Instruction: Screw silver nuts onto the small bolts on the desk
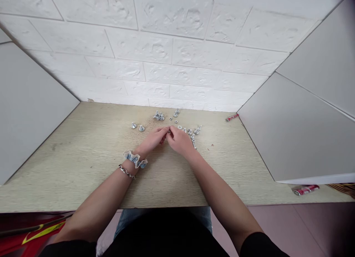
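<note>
My left hand and my right hand meet fingertip to fingertip just above the table, both closed in a pinch. A tiny bit of metal shows between the fingers; its kind is hidden. To the left of my hands, two bolts with washers stand head down. Beyond them lies a small pile of bolts, with another pair of bolts farther right. Two small nuts and a flat washer sit just past my fingertips. Several loose bolts lie beside my right hand, partly covered by it.
The wooden tabletop ends at a white brick-patterned wall. Pale panels stand at the left and right. One red battery lies by the right panel's far corner, another red battery near the front edge.
</note>
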The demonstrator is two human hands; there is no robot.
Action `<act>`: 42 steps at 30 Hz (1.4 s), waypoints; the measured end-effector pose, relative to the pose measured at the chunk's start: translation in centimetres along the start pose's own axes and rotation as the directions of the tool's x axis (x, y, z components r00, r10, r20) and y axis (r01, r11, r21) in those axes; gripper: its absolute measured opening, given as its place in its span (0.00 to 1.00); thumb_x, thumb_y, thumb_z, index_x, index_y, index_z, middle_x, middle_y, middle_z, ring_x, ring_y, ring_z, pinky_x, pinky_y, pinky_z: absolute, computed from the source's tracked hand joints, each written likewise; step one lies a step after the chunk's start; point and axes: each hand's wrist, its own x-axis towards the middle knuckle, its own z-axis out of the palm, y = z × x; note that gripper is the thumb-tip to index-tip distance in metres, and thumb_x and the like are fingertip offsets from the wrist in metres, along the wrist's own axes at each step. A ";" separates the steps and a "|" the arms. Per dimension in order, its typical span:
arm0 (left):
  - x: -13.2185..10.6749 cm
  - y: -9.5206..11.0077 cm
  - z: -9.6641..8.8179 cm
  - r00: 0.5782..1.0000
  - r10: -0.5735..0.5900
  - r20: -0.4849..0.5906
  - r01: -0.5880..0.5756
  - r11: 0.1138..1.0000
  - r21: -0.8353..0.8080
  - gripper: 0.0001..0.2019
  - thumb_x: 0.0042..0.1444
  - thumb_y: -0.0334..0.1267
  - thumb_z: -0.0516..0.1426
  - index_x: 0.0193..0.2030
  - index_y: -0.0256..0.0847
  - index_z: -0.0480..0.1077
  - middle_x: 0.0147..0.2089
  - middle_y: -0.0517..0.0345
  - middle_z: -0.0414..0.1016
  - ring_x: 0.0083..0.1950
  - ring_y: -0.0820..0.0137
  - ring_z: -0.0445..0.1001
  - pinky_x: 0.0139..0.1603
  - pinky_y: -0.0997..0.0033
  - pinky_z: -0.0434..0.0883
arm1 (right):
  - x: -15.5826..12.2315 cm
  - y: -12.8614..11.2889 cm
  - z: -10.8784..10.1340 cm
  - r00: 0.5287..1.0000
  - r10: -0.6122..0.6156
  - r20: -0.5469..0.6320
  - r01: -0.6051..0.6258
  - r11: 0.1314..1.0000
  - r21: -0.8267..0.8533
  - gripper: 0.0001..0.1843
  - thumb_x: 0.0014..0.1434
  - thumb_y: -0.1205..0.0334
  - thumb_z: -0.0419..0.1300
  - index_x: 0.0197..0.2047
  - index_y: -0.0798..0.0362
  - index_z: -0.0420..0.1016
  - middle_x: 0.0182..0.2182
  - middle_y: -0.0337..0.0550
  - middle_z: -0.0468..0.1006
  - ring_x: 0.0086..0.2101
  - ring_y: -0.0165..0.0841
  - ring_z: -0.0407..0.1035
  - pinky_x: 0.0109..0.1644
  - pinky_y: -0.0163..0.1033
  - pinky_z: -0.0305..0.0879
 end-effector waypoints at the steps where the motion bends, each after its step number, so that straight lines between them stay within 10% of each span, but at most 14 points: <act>1: 0.1 -0.1 0.0 1.000 0.001 -0.011 -0.001 1.000 -0.015 0.21 0.53 0.56 0.52 0.23 0.40 0.57 0.20 0.64 0.52 0.21 0.76 0.50 0.21 0.74 0.49 | 0.0 0.0 0.0 1.000 -0.004 0.003 0.004 1.000 0.003 0.11 0.62 0.58 0.46 0.38 0.51 0.67 0.31 0.44 0.75 0.31 0.36 0.67 0.30 0.36 0.53; 14: 0.1 -0.1 -0.2 0.997 0.031 -0.072 -0.028 0.998 0.052 0.18 0.54 0.51 0.51 0.25 0.38 0.64 0.22 0.63 0.58 0.24 0.75 0.57 0.25 0.74 0.54 | 0.2 0.3 0.0 0.998 -0.002 0.056 0.001 1.000 0.015 0.15 0.64 0.56 0.45 0.38 0.51 0.70 0.35 0.45 0.77 0.34 0.37 0.68 0.33 0.37 0.58; 20: 0.0 0.4 -0.8 0.990 0.096 0.105 -0.114 0.978 0.174 0.19 0.53 0.53 0.54 0.38 0.39 0.74 0.25 0.61 0.66 0.25 0.74 0.59 0.25 0.74 0.54 | 0.1 0.3 -0.1 0.999 0.008 0.052 -0.010 0.999 0.040 0.15 0.62 0.60 0.46 0.41 0.51 0.73 0.34 0.45 0.78 0.36 0.37 0.70 0.35 0.38 0.60; 42: -0.4 0.7 -1.0 0.988 -0.041 0.146 0.030 0.996 0.078 0.15 0.51 0.48 0.54 0.28 0.37 0.71 0.26 0.58 0.66 0.29 0.73 0.65 0.28 0.75 0.60 | 0.0 0.9 0.5 0.989 -0.055 -0.135 0.050 0.998 -0.042 0.09 0.57 0.57 0.52 0.29 0.51 0.65 0.27 0.39 0.73 0.28 0.31 0.64 0.29 0.34 0.50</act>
